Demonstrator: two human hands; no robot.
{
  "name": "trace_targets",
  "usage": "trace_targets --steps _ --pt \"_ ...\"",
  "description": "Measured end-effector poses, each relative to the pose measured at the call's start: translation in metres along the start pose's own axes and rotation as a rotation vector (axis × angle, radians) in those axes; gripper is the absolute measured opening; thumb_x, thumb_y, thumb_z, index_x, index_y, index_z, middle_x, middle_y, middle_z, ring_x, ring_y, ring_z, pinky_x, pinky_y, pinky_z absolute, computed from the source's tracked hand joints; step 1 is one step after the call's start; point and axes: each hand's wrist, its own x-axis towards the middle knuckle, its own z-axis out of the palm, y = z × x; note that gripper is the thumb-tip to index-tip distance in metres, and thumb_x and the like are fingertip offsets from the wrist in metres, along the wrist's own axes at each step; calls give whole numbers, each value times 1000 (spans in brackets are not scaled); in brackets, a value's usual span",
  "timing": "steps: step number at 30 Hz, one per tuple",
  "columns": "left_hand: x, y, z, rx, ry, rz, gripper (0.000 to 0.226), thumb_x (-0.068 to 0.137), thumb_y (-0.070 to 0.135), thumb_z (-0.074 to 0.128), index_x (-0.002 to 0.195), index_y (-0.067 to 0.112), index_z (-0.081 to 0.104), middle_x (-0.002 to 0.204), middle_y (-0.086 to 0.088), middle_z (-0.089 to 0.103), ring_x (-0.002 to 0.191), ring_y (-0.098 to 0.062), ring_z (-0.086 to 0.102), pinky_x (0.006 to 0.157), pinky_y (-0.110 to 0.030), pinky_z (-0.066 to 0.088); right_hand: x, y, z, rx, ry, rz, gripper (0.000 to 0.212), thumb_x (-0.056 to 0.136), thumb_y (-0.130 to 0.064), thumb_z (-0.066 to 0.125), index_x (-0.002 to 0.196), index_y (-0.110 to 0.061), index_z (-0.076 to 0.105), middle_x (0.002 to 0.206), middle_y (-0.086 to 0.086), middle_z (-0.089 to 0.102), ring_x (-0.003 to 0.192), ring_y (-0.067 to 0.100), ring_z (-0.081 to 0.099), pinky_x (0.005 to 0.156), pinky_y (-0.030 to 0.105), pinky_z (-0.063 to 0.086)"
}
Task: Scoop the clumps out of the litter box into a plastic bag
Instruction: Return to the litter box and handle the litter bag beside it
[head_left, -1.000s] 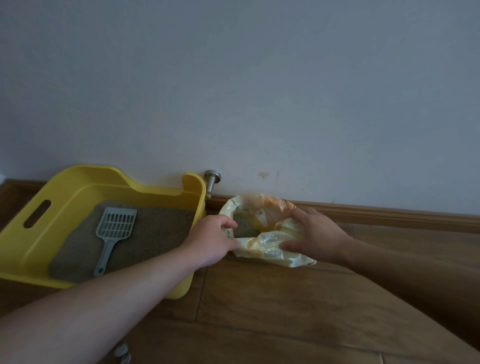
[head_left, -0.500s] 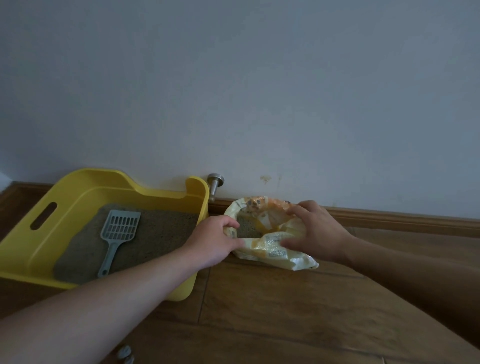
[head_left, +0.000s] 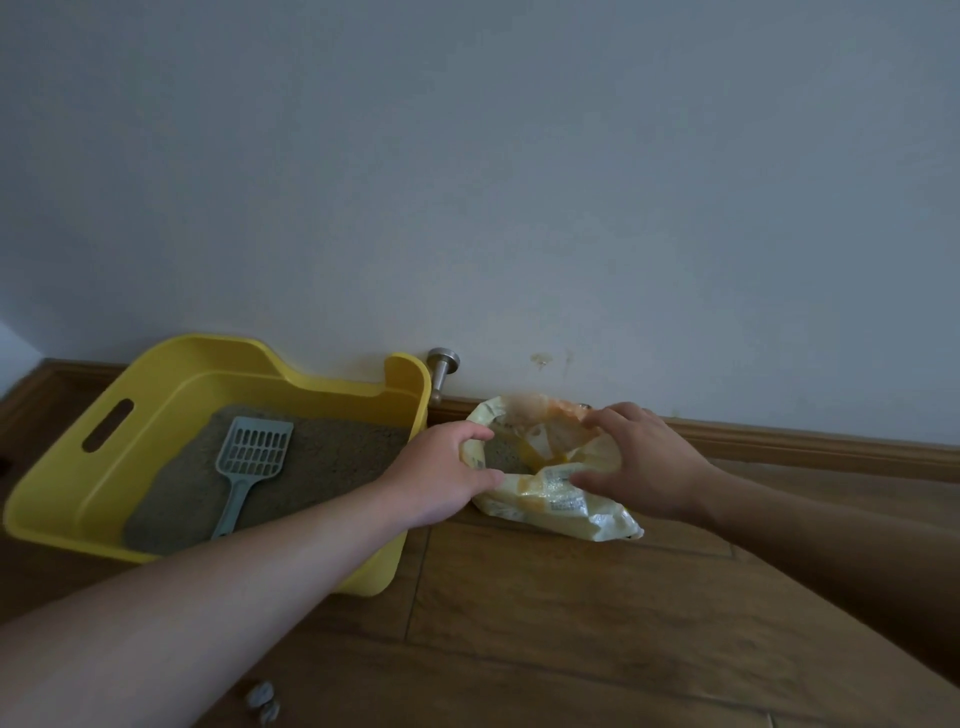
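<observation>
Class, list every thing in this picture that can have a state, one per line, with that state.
plastic bag: mouth open, lying on the floor, grey contents inside.
litter box: on the floor, holding litter.
scoop: lying on the litter, in no hand.
left hand: gripping the bag's left rim.
right hand: gripping the bag's right rim.

Printing on the plastic bag (head_left: 558, 501), centre right of frame: small pale label panels on the crumpled near side, each with dark rows like lines of fine print. All too small and blurred to read, so no word, number or brand can be made out. No legible text elsewhere in frame.
</observation>
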Motion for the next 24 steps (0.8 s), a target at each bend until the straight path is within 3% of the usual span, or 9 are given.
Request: trace_targets --steps 6,18,24 --pt "-8 4 -11 -42 -24 31 61 91 40 66 146 31 41 154 4 39 139 -21 39 102 -32 40 -3 -12 -12 -36 21 -17 71 83 -58 65 143 -27 42 143 -5 47 128 14 44 105 31 38" --pt "-32 2 -36 26 0 127 56 97 44 53 148 26 38 151 9 41 136 -11 38 93 -23 33 -15 -53 -19 -67 38 -31 68 90 -59 53 148 -26 38 148 -4 45 133 17 43 107 35 39" --pt "-38 21 -62 286 41 198 59 100 48 43 151 22 32 159 6 29 146 -13 25 113 -31 26 -11 -75 -31 -108 39 -13 60 97 -53 45 148 -24 37 153 -2 40 140 20 35 113 39 33"
